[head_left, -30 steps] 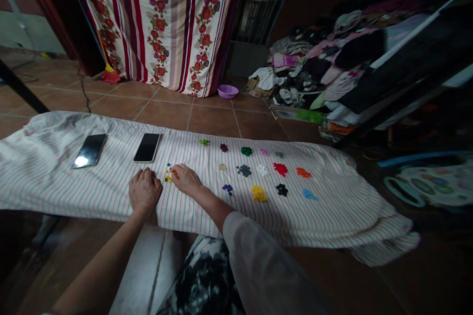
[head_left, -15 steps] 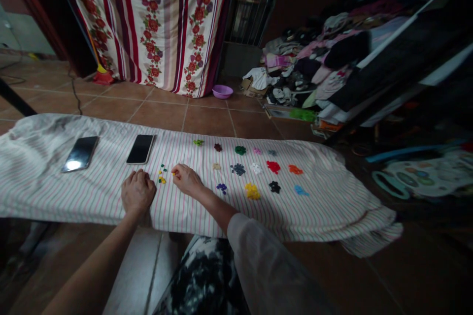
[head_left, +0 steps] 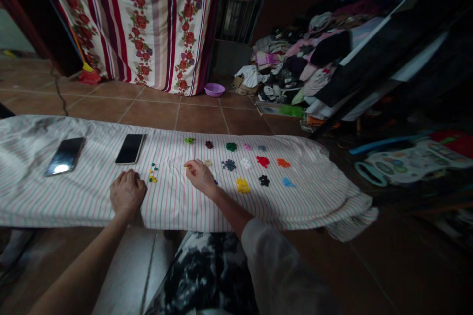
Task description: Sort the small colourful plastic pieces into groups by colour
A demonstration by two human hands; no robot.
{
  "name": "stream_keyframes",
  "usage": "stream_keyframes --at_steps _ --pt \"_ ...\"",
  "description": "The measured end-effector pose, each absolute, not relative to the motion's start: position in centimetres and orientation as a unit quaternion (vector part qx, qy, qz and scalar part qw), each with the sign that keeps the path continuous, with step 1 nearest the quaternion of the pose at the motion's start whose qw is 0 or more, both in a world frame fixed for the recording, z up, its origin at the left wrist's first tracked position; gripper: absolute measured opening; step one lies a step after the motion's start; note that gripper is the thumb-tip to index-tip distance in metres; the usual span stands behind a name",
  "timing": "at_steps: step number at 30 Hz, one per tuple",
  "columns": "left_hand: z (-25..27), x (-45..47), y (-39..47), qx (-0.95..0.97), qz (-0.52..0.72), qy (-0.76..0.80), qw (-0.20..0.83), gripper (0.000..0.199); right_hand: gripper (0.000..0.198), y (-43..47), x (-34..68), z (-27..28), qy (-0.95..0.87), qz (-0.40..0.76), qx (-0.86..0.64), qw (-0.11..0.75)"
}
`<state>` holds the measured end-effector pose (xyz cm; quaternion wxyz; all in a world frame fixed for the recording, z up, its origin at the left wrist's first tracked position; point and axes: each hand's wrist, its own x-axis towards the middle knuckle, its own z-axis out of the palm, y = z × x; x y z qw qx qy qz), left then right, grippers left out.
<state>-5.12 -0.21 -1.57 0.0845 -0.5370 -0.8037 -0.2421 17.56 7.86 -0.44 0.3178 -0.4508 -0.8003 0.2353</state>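
Note:
My right hand [head_left: 200,177] is closed in a pinch above the striped cloth, with a small yellow piece [head_left: 187,168] at its fingertips. My left hand [head_left: 127,191] rests palm down on the cloth, its fingers lying loosely on the fabric and holding nothing. Between the hands is a little group of yellow and green pieces [head_left: 152,177]. Right of my right hand, small pieces lie sorted by colour, among them a yellow pile [head_left: 243,185], a dark grey pile [head_left: 229,165] and a red pile [head_left: 262,161]. My right hand partly covers the tan and purple piles.
Two phones lie on the left of the cloth, a nearer black one [head_left: 130,149] and a shiny one [head_left: 65,156]. Beyond the cloth-covered surface [head_left: 303,206] are a purple basin [head_left: 215,90], a floral curtain [head_left: 158,24] and heaped clothes [head_left: 291,64].
My right hand has moved right, away from the yellow and green group, with the yellow piece still pinched. The view has shifted slightly; my left hand stays on the cloth.

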Motion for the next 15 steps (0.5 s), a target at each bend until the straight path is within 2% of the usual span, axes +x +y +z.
stream_keyframes --at_steps 9,15 --pt "-0.9 -4.8 -0.4 -0.537 -0.228 -0.808 0.079 0.024 0.023 7.3 26.7 -0.2 -0.747 0.216 -0.486 0.399" --pt "-0.8 -4.8 -0.5 -0.545 -0.221 -0.805 0.078 0.024 0.027 6.7 31.9 -0.5 -0.708 0.172 -0.55 0.408"
